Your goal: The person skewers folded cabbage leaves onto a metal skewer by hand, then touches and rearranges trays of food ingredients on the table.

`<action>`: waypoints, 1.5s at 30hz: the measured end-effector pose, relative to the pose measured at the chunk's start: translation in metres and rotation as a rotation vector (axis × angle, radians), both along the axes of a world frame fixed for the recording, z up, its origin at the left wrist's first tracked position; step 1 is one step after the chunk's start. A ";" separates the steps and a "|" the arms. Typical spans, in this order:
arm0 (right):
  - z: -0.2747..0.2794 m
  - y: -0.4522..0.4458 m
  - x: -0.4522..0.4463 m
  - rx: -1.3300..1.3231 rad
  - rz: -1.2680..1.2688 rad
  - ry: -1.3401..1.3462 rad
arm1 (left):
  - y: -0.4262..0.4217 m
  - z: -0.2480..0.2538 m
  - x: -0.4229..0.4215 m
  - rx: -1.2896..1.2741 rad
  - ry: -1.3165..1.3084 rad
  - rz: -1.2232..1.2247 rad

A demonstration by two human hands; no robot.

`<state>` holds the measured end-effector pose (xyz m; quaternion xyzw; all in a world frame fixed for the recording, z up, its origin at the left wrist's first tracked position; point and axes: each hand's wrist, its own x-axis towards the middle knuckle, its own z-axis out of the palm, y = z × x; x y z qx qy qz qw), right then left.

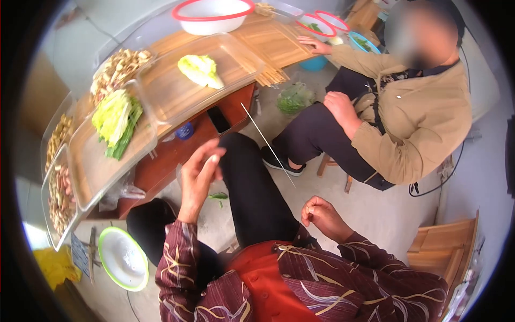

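A thin stick [268, 145] is seen slanting across the gap between the wearer's knee and the seated co-worker [416, 102], its lower end near the right grip [317, 213]; whether it is held there cannot be told. The right grip is nearly closed, with fingertips drawn towards the thumb, a posture suited to something slender. The left grip [200, 174] is raised just in front of the tabletop [263, 38], half open with fingers loosely bent, and nothing can be made out in it.

The front tray [241, 63] and the side tray [91, 169] are set along the near edge, presumably so that their contents can be reached from a seat. Spare sticks [272, 77] are bunched at the tabletop's end, where they can be drawn singly (a sensible spot, lying between both people).

Both trays are of clear, shallow plastic, with wood grain showing through. In the front one a pale leaf bundle [201, 71] is laid, crinkled and yellow-green; in the other, ruffled leaves [115, 121] are heaped over flatter, darker green ones. Knobbly beige pieces [118, 72] are piled behind, and a smooth white basin [212, 25] is rimmed in red.
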<state>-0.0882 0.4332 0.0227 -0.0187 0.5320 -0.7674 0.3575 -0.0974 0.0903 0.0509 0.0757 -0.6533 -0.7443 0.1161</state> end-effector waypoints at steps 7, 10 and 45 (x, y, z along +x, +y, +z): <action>0.018 -0.027 -0.007 0.197 0.285 0.249 | -0.009 0.026 0.001 0.349 0.179 0.042; 0.020 -0.033 -0.009 0.219 0.361 0.263 | -0.013 0.035 0.012 0.397 0.214 0.062; -0.014 -0.186 -0.139 -0.603 0.178 0.092 | -0.067 0.109 0.042 -0.851 0.179 0.261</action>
